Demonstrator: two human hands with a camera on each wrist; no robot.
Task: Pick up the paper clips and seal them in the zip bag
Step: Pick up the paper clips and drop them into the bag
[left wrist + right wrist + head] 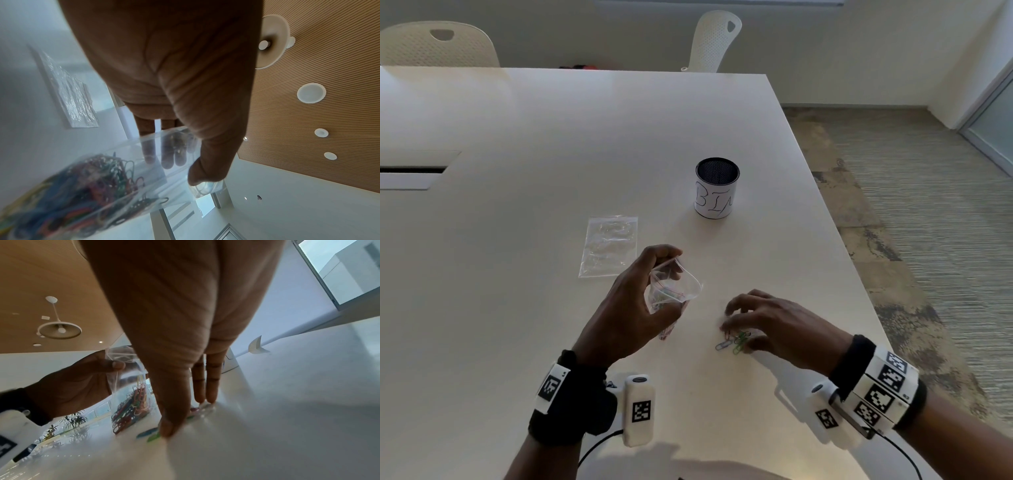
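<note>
Left hand holding an open zip bag of clips; right hand down on the loose clips.

Left thumb and fingers (167,160) pinched on the mouth of the clear plastic zip bag (674,291), left hand (626,308) curled round it, bag held upright with mouth gaping and lower corner down at the white table (551,154); inside, a heap of coloured wire paper clips (82,186). At 3 o'clock from the bag, right fingertips (207,397) pressed down on the tabletop over a few loose blue, green and red paper clips (734,341), right hand (774,325) arched, fingers bent; grip on any single clip cannot be told. At 11 o'clock of the held bag, a second flat clear plastic bag (609,245) lying on the table. At 1 o'clock, well apart, a black mesh cup with a white paper wrap marked "BIN" (716,188). Beyond the far edge, two white perforated chairs (714,41).
</note>
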